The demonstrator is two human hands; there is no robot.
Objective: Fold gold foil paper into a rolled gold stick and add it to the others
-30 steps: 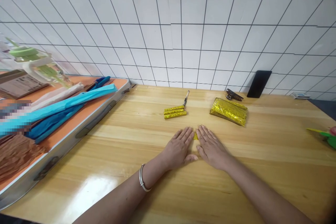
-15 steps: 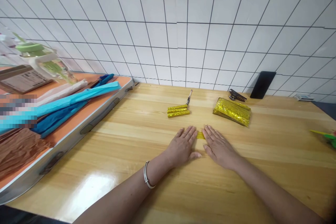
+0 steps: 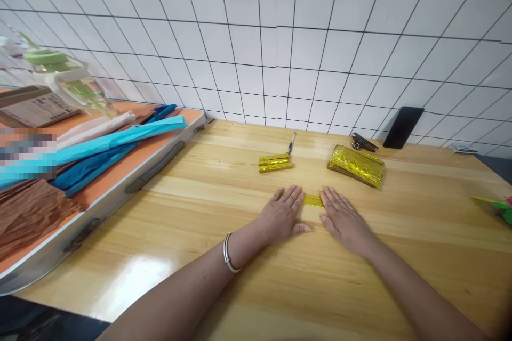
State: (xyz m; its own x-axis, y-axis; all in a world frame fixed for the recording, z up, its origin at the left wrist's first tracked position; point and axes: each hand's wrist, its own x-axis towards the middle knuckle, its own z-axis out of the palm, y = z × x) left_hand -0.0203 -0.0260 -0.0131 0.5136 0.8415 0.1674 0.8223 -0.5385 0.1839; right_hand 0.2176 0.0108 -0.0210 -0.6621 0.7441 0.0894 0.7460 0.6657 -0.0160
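A narrow gold foil strip (image 3: 313, 201) lies flat on the wooden table (image 3: 192, 208). My left hand (image 3: 282, 214) rests palm down over its left end, fingers straight and thumb apart. Over the right end lies my right hand (image 3: 344, 219), also flat with its fingers stretched. The ends of the strip are hidden under my fingers. Behind my left hand are a few folded gold strips (image 3: 275, 163) with a pen (image 3: 292, 143) beside them. A thick stack of gold foil (image 3: 357, 165) sits beyond my right hand.
A black stapler (image 3: 364, 142) and a dark phone (image 3: 404, 127) are near the tiled wall. On the left, an orange-topped raised surface (image 3: 120, 168) holds blue and brown crepe paper, a box (image 3: 38, 106) and a green-lidded bottle (image 3: 70, 80). Green and yellow items (image 3: 502, 208) lie far right.
My right hand has moved apart from my left, so a longer piece of the gold strip shows between them. The camera view has shifted slightly.
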